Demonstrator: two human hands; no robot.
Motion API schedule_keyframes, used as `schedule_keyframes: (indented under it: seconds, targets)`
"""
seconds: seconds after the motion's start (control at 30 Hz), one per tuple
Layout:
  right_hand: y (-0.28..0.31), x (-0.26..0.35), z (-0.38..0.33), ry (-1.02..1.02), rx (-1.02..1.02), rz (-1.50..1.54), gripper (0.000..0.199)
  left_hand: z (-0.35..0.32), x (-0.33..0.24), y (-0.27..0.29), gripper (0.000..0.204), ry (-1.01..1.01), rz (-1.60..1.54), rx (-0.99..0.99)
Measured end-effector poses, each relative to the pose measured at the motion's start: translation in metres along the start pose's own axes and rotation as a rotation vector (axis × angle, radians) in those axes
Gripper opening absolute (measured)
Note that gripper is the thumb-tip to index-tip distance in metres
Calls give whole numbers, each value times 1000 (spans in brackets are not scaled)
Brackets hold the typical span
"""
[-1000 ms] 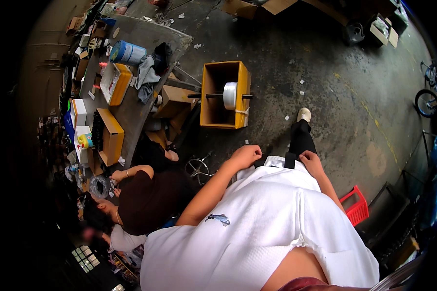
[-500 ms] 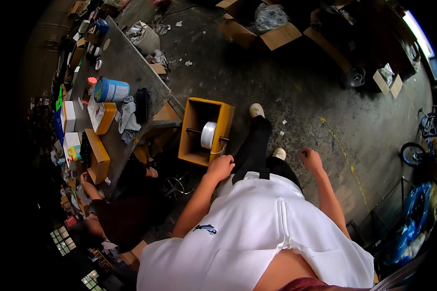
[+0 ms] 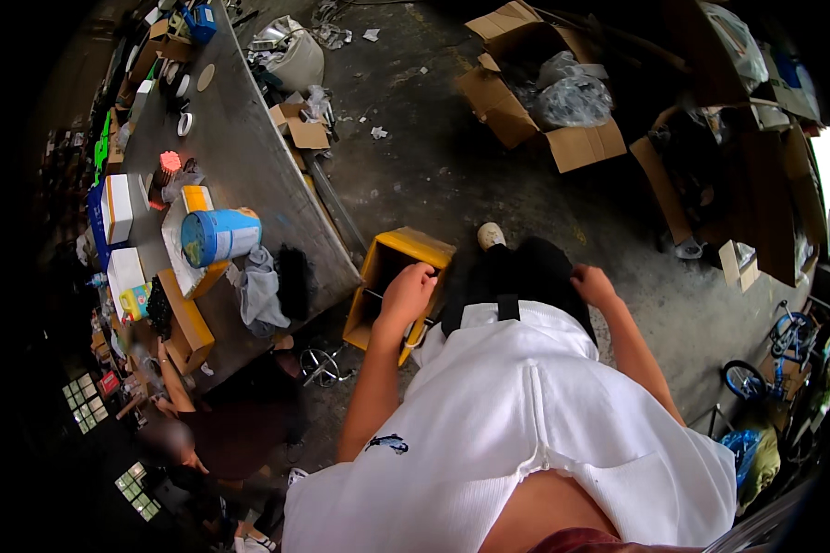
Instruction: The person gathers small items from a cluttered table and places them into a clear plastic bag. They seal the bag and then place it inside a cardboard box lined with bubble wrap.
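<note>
I am in a white shirt [image 3: 516, 424] and black trousers [image 3: 516, 272], standing on a dark concrete floor. My left hand [image 3: 406, 291] hangs in front of my hip with its fingers curled, right over the rim of an open yellow box [image 3: 385, 269] on the floor. Whether it touches the box I cannot tell, and it hides the inside of the box. My right hand [image 3: 593, 284] rests curled at my right hip with nothing in it. One pale shoe [image 3: 491, 235] shows ahead of the box.
A long grey table [image 3: 240, 175] runs along my left, carrying a blue tub [image 3: 219, 236], white and yellow boxes and a grey cloth [image 3: 258, 290]. Another person [image 3: 203, 433] sits low at its near end. Open cardboard boxes [image 3: 544, 111] lie ahead, and bicycles [image 3: 788, 346] stand at the right.
The view has moved forward along the table, so the yellow box now lies right at my feet. My left hand has swung over its rim. My right hand stays at my hip.
</note>
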State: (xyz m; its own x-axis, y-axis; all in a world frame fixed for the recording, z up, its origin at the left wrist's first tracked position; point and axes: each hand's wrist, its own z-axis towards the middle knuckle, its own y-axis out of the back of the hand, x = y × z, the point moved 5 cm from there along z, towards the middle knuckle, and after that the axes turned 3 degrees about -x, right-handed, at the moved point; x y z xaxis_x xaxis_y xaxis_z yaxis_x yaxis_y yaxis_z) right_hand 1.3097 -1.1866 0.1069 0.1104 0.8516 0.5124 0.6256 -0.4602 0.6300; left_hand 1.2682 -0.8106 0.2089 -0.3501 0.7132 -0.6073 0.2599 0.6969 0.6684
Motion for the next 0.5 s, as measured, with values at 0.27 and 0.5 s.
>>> schedule_keyframes:
  seconds: [0.27,0.5]
  targets:
    - [42,-29,150,-103,4,51,24,91,32,51,24,245,225,41]
    - [100,-20,296,-206,180,-52,22,183,6,82,25,383,-34,142]
